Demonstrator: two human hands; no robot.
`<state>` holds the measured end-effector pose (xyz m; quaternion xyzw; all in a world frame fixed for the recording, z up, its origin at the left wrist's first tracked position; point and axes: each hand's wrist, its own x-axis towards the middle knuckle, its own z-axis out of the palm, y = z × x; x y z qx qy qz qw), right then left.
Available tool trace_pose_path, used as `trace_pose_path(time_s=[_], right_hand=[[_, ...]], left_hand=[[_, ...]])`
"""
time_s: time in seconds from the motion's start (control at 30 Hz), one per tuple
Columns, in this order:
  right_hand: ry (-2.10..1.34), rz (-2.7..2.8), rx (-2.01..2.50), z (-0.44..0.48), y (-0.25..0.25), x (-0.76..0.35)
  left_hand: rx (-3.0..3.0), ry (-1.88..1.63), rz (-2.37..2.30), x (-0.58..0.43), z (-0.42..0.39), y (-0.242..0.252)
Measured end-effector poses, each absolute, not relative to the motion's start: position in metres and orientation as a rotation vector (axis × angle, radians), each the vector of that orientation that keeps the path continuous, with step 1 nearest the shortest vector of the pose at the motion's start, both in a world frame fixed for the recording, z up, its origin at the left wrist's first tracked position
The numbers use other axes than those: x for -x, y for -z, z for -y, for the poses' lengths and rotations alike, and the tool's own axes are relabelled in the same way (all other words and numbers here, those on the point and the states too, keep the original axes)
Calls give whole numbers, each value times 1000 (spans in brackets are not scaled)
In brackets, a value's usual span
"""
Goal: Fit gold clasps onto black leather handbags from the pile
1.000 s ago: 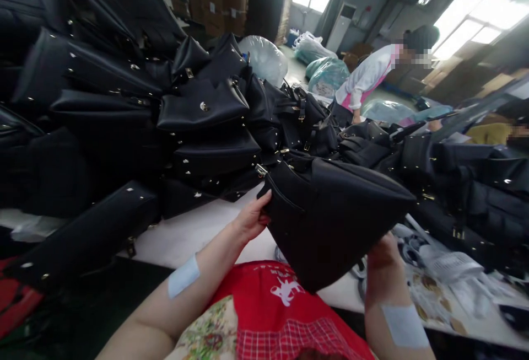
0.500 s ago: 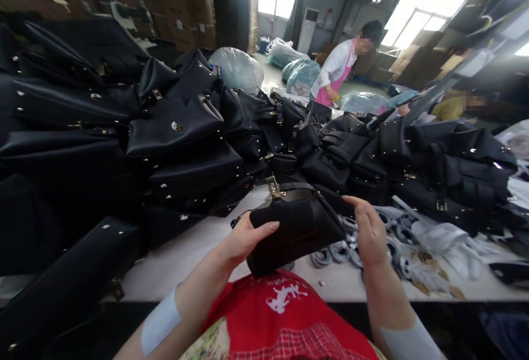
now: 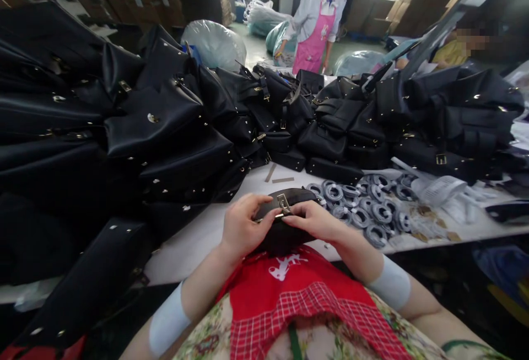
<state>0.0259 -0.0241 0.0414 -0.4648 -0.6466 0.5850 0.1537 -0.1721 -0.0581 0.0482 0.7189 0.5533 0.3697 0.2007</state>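
A small black handbag [image 3: 285, 236] rests against my red apron at the table's near edge. On its top sits a gold-coloured buckle [image 3: 283, 202]. My left hand [image 3: 244, 223] grips the bag's left side, its thumb and fingers closing in on the buckle. From the other side, my right hand [image 3: 311, 219] pinches at the bag's top beside the buckle, fingertips almost meeting the left thumb. The bag's lower part is dark and partly hidden by my hands.
Black bags [image 3: 173, 123] lie heaped along the left and back of the white table [image 3: 182, 247]. Coiled grey straps [image 3: 374, 211] and plastic wrapping [image 3: 444, 183] lie to the right. Across the heap stands a person in a pink apron [image 3: 316, 37]; another person [image 3: 458, 46] is farther right.
My right hand has come in from the right and now grips the bag's top. The bag has turned so its buckle faces me. The co-worker in pink has straightened up.
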Motion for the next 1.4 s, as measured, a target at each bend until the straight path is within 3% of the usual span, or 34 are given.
trace_pose_path(time_s=[0.2,0.47,0.57,0.73,1.17,1.3,1.4], right_hand=[[-1651,1986,1309,32,-35,-19],[-1533,2116,1234,36,-30,-19],[-1564,2108,1256,35,-31,-19],[-1527,2061,1286,32,-39,-23],[-1552,2133,1151,33,-44,-34],[-1542,2100,1212,33,-49,-52],[-1535,2018,1280,29,-53,-73]], left_hand=[[-2517,-491,-1227,179,53,-58],[-2498,-321,-1210,171,48,-55],[-2449,-451,-1413,168,47,-50],[-2093,-1013,-1626,169,40,-45],[-563,-1214,-879,159,22,-56],[-437,-1675,-930,190,4,-77],[-523,-1649,-1027,188,3,-85]])
